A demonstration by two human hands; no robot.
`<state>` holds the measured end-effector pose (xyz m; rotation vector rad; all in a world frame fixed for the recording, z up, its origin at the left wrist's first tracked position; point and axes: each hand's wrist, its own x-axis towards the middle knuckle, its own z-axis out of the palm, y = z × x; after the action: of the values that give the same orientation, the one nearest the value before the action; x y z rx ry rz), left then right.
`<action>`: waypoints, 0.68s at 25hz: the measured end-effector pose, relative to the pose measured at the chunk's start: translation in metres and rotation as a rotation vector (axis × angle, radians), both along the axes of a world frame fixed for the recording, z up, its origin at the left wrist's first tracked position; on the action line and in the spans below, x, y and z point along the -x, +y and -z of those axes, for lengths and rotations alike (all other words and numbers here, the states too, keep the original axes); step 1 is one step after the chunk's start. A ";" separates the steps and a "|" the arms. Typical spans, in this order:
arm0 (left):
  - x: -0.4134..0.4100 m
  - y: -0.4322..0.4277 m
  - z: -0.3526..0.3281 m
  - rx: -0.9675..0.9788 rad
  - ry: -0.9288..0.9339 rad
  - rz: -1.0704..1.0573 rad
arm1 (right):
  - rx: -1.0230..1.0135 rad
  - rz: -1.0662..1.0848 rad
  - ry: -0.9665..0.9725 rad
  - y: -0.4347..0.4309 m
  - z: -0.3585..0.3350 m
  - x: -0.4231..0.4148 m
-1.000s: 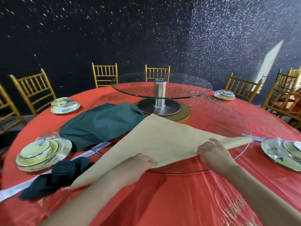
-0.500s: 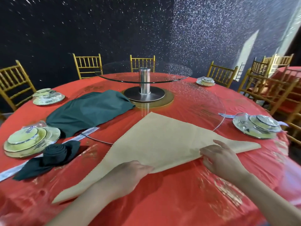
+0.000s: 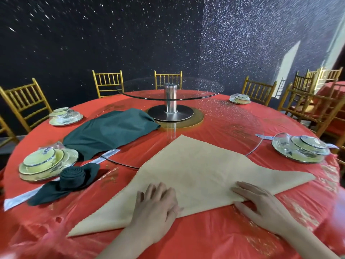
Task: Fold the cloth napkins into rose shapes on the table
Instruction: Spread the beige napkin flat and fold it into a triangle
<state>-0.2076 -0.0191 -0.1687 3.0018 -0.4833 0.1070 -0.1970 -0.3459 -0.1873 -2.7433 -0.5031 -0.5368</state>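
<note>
Napkin [image 3: 196, 171], folded to a triangle, is spread on the table [image 3: 214, 238] and pressed along its near edge by left hand [image 3: 156, 204] and right hand [image 3: 261, 204], fingers straight, nothing gripped. Rolling from that edge is likely needed next.

The left hand [image 3: 156, 204] and right hand [image 3: 261, 206] are shown bare, and both forearms are left uncovered as far as they are seen.

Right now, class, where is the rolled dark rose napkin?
Head view, left side: the rose napkin lies just in front of the near-left plate stack, left of the beige napkin.
</note>
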 end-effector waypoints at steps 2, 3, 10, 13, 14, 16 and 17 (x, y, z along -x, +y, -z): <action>-0.002 0.001 0.007 -0.017 0.036 -0.010 | 0.006 0.000 0.019 0.000 0.000 -0.001; -0.003 0.001 0.005 -0.026 0.033 -0.011 | 0.011 -0.002 0.023 0.000 0.000 -0.001; -0.010 -0.055 -0.013 0.040 0.011 0.081 | 0.025 0.020 0.082 0.003 -0.005 0.000; -0.026 -0.113 -0.013 0.150 -0.002 0.340 | 0.045 0.020 0.117 0.005 -0.009 0.002; -0.031 -0.126 -0.011 0.165 -0.007 0.375 | 0.042 0.018 0.118 0.006 -0.009 0.002; -0.041 -0.141 -0.004 0.150 -0.012 0.393 | 0.036 0.017 0.125 0.007 -0.010 0.002; -0.043 -0.142 0.000 0.130 -0.006 0.393 | 0.032 0.021 0.142 0.007 -0.010 0.002</action>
<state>-0.1646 -0.1616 -0.1687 2.7206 -1.0098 0.1110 -0.1985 -0.3391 -0.1768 -2.7941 -0.4531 -0.3386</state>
